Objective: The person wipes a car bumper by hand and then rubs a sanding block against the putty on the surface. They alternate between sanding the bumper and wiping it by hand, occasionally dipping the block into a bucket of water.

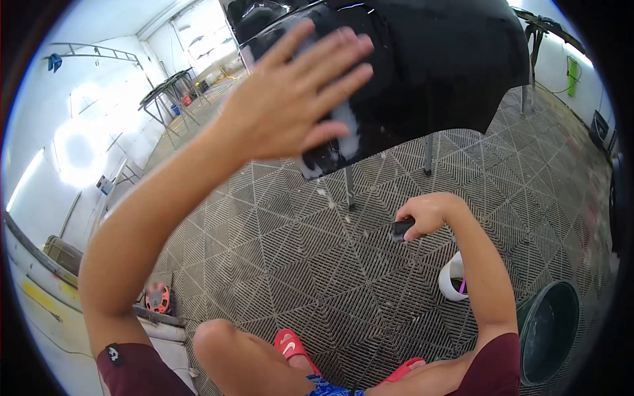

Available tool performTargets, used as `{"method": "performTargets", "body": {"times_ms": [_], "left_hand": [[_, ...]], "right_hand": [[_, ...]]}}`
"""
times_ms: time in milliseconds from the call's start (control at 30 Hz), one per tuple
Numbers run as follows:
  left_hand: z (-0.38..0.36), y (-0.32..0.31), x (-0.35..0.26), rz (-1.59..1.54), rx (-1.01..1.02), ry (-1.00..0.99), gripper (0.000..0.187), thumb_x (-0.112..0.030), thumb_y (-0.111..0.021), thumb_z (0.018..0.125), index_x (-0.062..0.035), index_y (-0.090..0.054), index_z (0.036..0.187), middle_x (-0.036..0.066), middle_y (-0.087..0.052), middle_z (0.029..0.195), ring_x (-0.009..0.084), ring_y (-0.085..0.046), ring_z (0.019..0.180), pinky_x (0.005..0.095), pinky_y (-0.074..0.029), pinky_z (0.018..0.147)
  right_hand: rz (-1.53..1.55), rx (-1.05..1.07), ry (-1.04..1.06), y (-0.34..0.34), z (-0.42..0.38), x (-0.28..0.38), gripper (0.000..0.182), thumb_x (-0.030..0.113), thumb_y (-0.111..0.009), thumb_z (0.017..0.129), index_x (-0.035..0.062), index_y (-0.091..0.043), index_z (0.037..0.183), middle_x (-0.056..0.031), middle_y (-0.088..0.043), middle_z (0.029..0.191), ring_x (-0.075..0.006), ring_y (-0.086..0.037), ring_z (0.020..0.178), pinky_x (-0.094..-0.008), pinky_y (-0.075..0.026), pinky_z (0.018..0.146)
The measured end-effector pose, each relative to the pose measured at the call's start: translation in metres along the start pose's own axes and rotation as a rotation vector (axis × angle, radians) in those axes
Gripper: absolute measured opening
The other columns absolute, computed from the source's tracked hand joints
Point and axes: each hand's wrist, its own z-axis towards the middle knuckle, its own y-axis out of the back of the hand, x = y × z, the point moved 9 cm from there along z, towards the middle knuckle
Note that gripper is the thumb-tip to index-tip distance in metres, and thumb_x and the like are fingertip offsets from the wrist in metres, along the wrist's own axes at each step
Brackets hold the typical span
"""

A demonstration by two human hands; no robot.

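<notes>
My left hand [300, 92] reaches up with fingers spread, slightly blurred, and overlaps the left part of a glossy black car body panel [439, 66]. Beside and below those fingers the panel has greyish, dull patches [350, 142] near its lower left corner. Lower down to the right, my right hand [430, 214] is closed around a small black block [401, 230]. It holds the block above the floor, apart from the panel.
The panel rests on a stand with metal legs [349, 188]. A white bucket [451, 277] with something pink inside and a dark green bin [548, 330] stand at lower right. Grey grated tiles [297, 264] cover the floor. Another stand [168, 92] is at back left.
</notes>
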Motion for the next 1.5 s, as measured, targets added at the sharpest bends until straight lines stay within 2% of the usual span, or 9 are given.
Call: {"method": "performTargets", "body": {"times_ms": [233,433,533,667,733,1000,1167,1400,1500], "left_hand": [[-0.049,-0.074,-0.124,0.001,0.164,-0.25,0.075,-0.057,-0.047,0.101,-0.0073,-0.041,0.158,0.009,-0.032,0.169,0.0234,-0.028,0.157,0.0504,-0.013,0.131],[-0.088,-0.123,-0.176,-0.198,0.256,-0.282,0.05,-0.042,-0.055,0.103,-0.0034,-0.064,0.133,0.016,-0.067,0.134,0.0292,-0.06,0.132,0.0463,-0.043,0.117],[-0.124,-0.182,-0.195,-0.756,0.805,-0.023,0.04,-0.037,-0.056,0.104,-0.0034,-0.069,0.121,0.014,-0.075,0.11,0.0314,-0.07,0.111,0.0448,-0.053,0.101],[-0.144,-0.216,-0.2,-1.562,0.767,0.912,0.046,-0.044,-0.053,0.108,-0.0063,-0.061,0.133,0.01,-0.071,0.105,0.023,-0.07,0.102,0.0379,-0.056,0.092],[-0.146,-0.225,-0.22,-2.421,0.223,1.499,0.049,-0.045,-0.051,0.11,-0.0094,-0.049,0.144,0.006,-0.066,0.116,0.0197,-0.068,0.102,0.0403,-0.057,0.092],[-0.138,-0.249,-0.209,-2.59,-0.207,1.637,0.037,-0.034,-0.054,0.109,-0.0006,-0.056,0.125,0.011,-0.064,0.116,0.0206,-0.066,0.105,0.0394,-0.058,0.089],[-0.134,-0.256,-0.21,-2.783,-0.198,1.66,0.028,-0.024,-0.046,0.108,-0.0014,-0.062,0.108,0.012,-0.066,0.104,0.0257,-0.067,0.096,0.0407,-0.058,0.085],[-0.138,-0.26,-0.2,-2.508,-0.258,1.706,0.032,-0.03,-0.051,0.109,-0.0016,-0.064,0.115,0.011,-0.067,0.108,0.0237,-0.067,0.095,0.0399,-0.057,0.085],[-0.136,-0.254,-0.204,-2.584,-0.163,1.644,0.034,-0.031,-0.052,0.108,-0.0002,-0.063,0.12,0.012,-0.067,0.11,0.0224,-0.068,0.094,0.0402,-0.058,0.085]], "right_hand": [[0.112,-0.077,0.144,0.007,0.019,0.013,0.047,0.035,-0.081,0.084,0.0047,-0.072,0.119,-0.0122,-0.076,0.104,-0.0262,-0.073,0.092,-0.0383,-0.056,0.083],[0.119,-0.156,0.199,0.021,0.022,0.033,0.045,0.032,-0.079,0.083,0.0054,-0.072,0.119,-0.0125,-0.076,0.106,-0.0276,-0.072,0.097,-0.0394,-0.056,0.087],[0.118,-0.245,0.25,0.017,0.028,0.042,0.042,0.026,-0.076,0.083,0.0038,-0.071,0.118,-0.0145,-0.075,0.106,-0.0299,-0.071,0.101,-0.0406,-0.055,0.091],[0.247,-0.505,0.492,0.019,0.031,0.071,0.044,0.024,-0.077,0.083,0.0009,-0.068,0.119,-0.0179,-0.073,0.104,-0.035,-0.07,0.097,-0.0427,-0.055,0.087],[0.312,-0.666,0.497,0.017,0.035,0.077,0.04,0.022,-0.076,0.085,0.0002,-0.068,0.118,-0.0192,-0.073,0.104,-0.0366,-0.07,0.097,-0.0435,-0.055,0.087],[0.163,-1.041,0.367,0.0,0.053,0.105,0.057,0.026,-0.077,0.085,-0.0049,-0.058,0.129,-0.0206,-0.06,0.126,-0.0406,-0.056,0.119,-0.0481,-0.049,0.101],[0.205,-1.027,0.342,-0.004,0.064,0.101,0.065,0.023,-0.077,0.081,-0.0042,-0.049,0.133,-0.041,-0.027,0.15,-0.0587,-0.03,0.138,-0.0658,-0.032,0.113],[0.261,-0.909,0.213,0.001,0.073,0.098,0.067,0.025,-0.08,0.081,-0.0037,-0.05,0.133,-0.0434,-0.032,0.149,-0.0592,-0.034,0.139,-0.0635,-0.032,0.115],[0.228,-0.93,0.194,0.01,0.071,0.092,0.048,0.023,-0.08,0.081,-0.0024,-0.059,0.115,-0.0295,-0.058,0.123,-0.0449,-0.056,0.12,-0.0515,-0.046,0.103]]}}
